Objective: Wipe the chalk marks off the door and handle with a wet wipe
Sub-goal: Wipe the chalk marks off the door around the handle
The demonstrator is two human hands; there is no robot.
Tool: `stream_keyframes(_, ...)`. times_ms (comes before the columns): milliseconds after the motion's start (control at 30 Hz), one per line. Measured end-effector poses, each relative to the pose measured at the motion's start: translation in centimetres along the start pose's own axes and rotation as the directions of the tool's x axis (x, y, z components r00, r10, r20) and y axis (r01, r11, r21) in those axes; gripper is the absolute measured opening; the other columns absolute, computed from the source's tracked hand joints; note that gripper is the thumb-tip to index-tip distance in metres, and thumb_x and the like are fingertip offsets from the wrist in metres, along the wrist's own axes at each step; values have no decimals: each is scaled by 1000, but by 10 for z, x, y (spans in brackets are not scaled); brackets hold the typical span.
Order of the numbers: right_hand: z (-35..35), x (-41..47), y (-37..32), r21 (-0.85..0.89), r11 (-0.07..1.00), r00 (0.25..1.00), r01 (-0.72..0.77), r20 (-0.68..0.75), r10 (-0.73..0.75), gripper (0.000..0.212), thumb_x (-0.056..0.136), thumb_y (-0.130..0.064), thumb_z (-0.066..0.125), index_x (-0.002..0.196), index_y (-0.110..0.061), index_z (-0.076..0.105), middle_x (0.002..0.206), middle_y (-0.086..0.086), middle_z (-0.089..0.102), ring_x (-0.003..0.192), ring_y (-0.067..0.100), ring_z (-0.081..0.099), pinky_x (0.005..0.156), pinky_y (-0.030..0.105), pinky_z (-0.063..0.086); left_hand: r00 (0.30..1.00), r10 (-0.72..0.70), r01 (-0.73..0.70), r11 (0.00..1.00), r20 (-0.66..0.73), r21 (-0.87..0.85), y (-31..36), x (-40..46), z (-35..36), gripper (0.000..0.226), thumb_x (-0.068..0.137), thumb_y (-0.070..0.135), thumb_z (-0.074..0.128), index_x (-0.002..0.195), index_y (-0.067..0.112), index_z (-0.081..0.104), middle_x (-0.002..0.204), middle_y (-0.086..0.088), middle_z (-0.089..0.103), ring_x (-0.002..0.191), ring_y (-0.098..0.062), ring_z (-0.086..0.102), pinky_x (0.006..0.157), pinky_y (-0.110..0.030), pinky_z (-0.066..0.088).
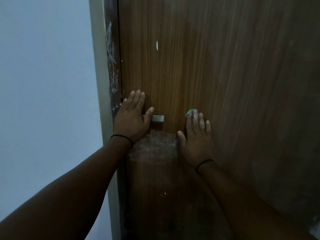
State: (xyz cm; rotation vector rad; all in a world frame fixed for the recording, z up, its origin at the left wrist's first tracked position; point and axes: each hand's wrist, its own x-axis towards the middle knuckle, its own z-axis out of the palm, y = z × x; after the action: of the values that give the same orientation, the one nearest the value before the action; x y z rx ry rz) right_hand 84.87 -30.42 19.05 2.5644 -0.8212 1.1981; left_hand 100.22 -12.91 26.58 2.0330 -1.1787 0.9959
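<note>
A brown wooden door fills the view. Its metal handle juts right at mid height. My left hand lies flat over the handle's base, fingers straight, thumb across the lever. My right hand presses flat on the door to the right of the handle, with a small green-white wipe showing under its fingertips. A smeared white chalk patch sits just below the handle, between my two hands. Chalk dust coats my right fingers.
The dark door frame on the left carries white chalk scribbles. A small white mark sits high on the door, and tiny specks lie lower down. A pale wall stands at left.
</note>
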Motion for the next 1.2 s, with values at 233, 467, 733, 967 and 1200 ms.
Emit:
stream_keyframes(233, 5, -31, 21, -102, 983, 983, 150, 118, -138, 65, 101, -52, 13, 155, -16, 5, 163, 2, -1, 150, 16, -8, 122, 42, 0, 1000, 11, -11, 1000, -1, 28, -2, 0, -3, 68, 96, 55, 22, 150, 14, 29, 157, -6, 28, 148, -18, 16, 120, -39, 15)
stream_keyframes(467, -11, -8, -1, -44, 995, 993, 92, 82, -88, 66, 102, -50, 14, 154, -13, 1, 162, 5, -6, 150, 19, -11, 122, 43, 0, 1000, -11, 12, 1000, -15, 22, 3, 0, -2, 67, 97, 54, 24, 150, 13, 29, 157, -7, 29, 147, -20, 17, 119, -39, 15)
stream_keyframes(733, -4, -32, 30, -84, 994, 995, 71, 81, -65, 64, 101, -48, 15, 154, -14, 9, 163, 5, 3, 150, 18, -3, 122, 41, 2, 1000, 6, -6, 999, -10, 35, 1, 0, -3, 66, 97, 52, 25, 150, 12, 30, 156, -7, 30, 147, -20, 19, 120, -40, 17)
stream_keyframes(967, 5, -28, 2, -22, 976, 971, 214, 116, -211, 63, 102, -46, 24, 154, -15, 7, 162, 3, -1, 150, 18, -5, 122, 41, 2, 1000, 2, -2, 999, -8, 33, 0, -1, -2, 67, 97, 54, 24, 150, 13, 29, 157, -7, 29, 147, -20, 18, 120, -40, 16)
stream_keyframes(1200, -11, -42, 56, -22, 934, 935, 355, -1, -356, 56, 78, -6, 71, 132, -8, 57, 144, 17, 48, 127, 38, 50, 100, 48, 48, 1000, 14, -14, 1000, 15, 12, -2, 1, -5, 60, 100, 46, 25, 150, 12, 30, 157, -8, 29, 147, -21, 18, 120, -40, 16)
